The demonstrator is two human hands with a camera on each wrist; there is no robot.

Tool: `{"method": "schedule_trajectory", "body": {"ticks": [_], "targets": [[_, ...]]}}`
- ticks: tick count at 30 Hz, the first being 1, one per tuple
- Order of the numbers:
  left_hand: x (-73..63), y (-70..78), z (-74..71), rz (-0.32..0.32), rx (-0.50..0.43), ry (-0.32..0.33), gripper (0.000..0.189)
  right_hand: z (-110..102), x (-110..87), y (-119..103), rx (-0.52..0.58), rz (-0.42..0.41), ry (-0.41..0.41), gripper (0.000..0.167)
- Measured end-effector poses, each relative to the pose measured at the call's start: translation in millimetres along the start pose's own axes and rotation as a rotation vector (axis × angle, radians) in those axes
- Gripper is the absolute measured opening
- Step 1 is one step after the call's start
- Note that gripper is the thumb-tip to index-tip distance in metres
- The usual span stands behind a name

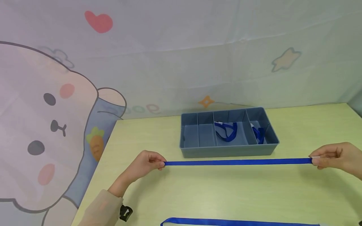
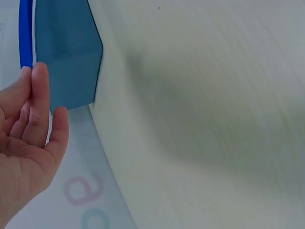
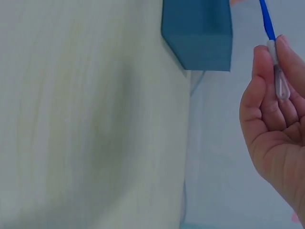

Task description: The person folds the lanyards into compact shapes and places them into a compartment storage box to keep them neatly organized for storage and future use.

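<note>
Two blue lanyards, one (image 1: 233, 134) in the wide compartment right of frame center and one (image 1: 261, 135) in the rightmost, lie looped up in the gray-blue divided tray (image 1: 228, 151); work looks roughly half done. Left over, by my read: the stretched lanyard (image 1: 237, 162), pulled straight across center-right, in front of the tray, and the loose lanyard (image 1: 203, 221) flat on the table (image 1: 240, 191) at the bottom edge, partly cut off. Left hand (image 1: 148, 163) pinches the stretched lanyard's left end, thumb against fingertips, narrow gap. Right hand (image 1: 336, 158), also narrow, pinches its white end fitting (image 3: 272, 51) at frame right, other fingers loosely curled.
</note>
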State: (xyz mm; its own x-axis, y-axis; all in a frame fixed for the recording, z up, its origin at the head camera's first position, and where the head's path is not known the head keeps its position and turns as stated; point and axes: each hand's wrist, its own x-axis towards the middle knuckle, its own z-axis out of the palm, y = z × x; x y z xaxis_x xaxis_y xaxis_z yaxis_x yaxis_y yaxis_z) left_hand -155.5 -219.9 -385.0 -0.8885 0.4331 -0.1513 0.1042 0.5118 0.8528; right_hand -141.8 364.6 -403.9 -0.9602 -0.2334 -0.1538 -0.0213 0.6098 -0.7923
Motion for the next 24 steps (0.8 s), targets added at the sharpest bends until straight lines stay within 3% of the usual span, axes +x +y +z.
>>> {"method": "schedule_trajectory", "body": {"ticks": [9, 16, 24], "targets": [[5.5, 9.6, -0.6, -0.006, -0.008, 0.081, 0.015, -11.5, 6.9, -14.3, -0.073, 0.07, 0.121, 0.016], [8.8, 26.2, -2.6, -0.091, -0.105, 0.125, 0.019, -17.2, 8.7, -32.5, -0.098, 0.076, 0.191, 0.025], [13.7, 48.3, -0.7, -0.111, -0.198, 0.12, 0.024, -22.6, 11.0, -56.8, -0.076, 0.04, 0.229, 0.007]]}}
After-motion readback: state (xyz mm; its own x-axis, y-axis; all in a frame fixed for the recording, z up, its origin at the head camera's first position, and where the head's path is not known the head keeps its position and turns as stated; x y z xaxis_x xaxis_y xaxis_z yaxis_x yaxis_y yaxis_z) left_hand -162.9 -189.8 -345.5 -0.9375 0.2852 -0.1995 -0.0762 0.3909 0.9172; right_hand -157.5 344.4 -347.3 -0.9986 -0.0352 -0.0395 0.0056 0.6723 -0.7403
